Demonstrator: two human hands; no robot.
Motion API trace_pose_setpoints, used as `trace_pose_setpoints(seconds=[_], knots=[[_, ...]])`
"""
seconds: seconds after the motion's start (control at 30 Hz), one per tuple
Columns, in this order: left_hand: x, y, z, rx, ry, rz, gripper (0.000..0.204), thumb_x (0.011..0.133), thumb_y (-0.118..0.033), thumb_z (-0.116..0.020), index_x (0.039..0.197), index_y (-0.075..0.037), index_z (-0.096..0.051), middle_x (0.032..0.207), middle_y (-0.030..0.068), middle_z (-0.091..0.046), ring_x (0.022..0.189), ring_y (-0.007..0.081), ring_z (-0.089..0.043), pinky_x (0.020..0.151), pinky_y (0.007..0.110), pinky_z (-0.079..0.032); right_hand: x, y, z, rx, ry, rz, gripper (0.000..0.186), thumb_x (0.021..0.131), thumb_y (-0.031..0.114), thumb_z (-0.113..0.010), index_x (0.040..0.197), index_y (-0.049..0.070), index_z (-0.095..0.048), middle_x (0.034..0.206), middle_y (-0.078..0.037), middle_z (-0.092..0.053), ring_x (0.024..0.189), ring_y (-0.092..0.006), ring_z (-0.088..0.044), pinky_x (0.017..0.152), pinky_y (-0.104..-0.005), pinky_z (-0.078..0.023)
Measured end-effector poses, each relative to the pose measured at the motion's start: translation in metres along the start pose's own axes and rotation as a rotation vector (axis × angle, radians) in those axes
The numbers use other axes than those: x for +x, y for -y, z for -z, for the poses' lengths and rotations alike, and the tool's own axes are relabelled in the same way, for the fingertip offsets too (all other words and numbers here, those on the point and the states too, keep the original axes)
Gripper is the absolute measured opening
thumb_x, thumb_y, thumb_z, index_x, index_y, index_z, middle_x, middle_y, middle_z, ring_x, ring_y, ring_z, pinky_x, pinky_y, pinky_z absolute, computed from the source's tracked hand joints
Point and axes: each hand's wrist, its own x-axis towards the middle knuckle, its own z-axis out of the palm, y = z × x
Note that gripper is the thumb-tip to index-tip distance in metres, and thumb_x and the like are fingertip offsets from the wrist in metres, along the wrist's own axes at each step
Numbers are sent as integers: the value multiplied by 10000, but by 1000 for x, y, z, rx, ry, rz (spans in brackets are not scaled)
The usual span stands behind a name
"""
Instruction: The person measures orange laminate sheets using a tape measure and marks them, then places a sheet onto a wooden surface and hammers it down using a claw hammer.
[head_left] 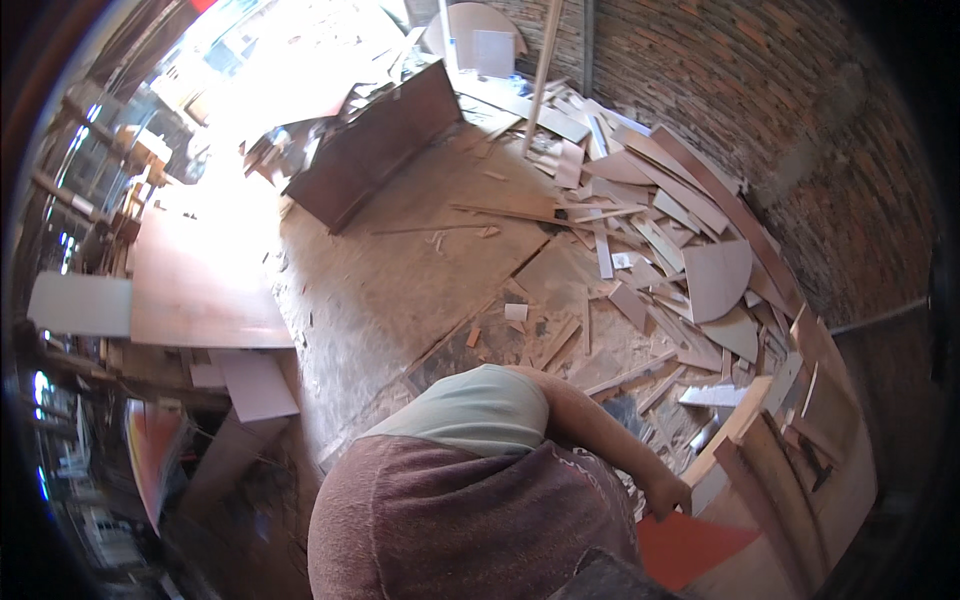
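My left arm reaches up from the lower edge in a maroon garment with a pale green sleeve part, then bends across to the right. At the end of its bare forearm, my left hand [667,497] is closed at the top edge of a flat orange-red sheet [695,548], and appears to grip it. Just beyond the hand lies the end of a light wooden plank [735,425]. Beside it, thicker brown boards [775,490] stand along a pale curved panel. My right hand is out of view.
Scrap wood offcuts [640,240] heap along the brick wall [800,110]. A brown panel box [380,150] stands on the dusty floor [420,260] ahead. At left are a large pale sheet [200,290] and a smaller board [258,385]. A pole [543,75] rises at the back.
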Motion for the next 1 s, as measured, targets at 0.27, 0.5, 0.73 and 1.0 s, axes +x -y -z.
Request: trace_pose_setpoints(seconds=[0.27, 0.5, 0.73, 1.0], knots=[[-33, -35, 24, -302, -22, 426, 614, 909, -155, -641, 1461, -26, -403, 1333, 165, -554, 1190, 250, -574, 936, 387, -526, -158, -100, 104, 399, -311, -6, 335, 957, 236, -623, 1259, 107, -560, 1229, -59, -610, 1137, -242, -596, 1004, -472, -456], [70, -44, -31, -378, 13, 332, 579, 905, 22, -588, 1458, -11, -418, 1339, 99, -584, 1190, 171, -580, 994, 305, -482, -176, -154, 223, 781, -443, 127, 321, 956, 193, -613, 1268, 163, -544, 1227, -50, -603, 1111, -256, -605, 991, -525, -448], [91, -27, 22, -319, -38, 439, 591, 909, 41, -582, 1466, -61, -413, 1288, 96, -611, 1080, 167, -657, 804, 268, -607, -164, -136, 164, 816, -456, 306, 334, 933, 188, -656, 1240, 160, -527, 1138, -50, -611, 1030, -252, -617, 918, -515, -490], [218, 10, 104, -92, 60, 511, 486, 890, 5, -620, 1367, -37, -538, 1153, 90, -665, 965, 157, -669, 777, 276, -575, -99, -78, 137, 936, -374, 299, 287, 944, 215, -642, 1200, 128, -545, 1098, -58, -627, 1007, -241, -630, 896, -465, -520]])
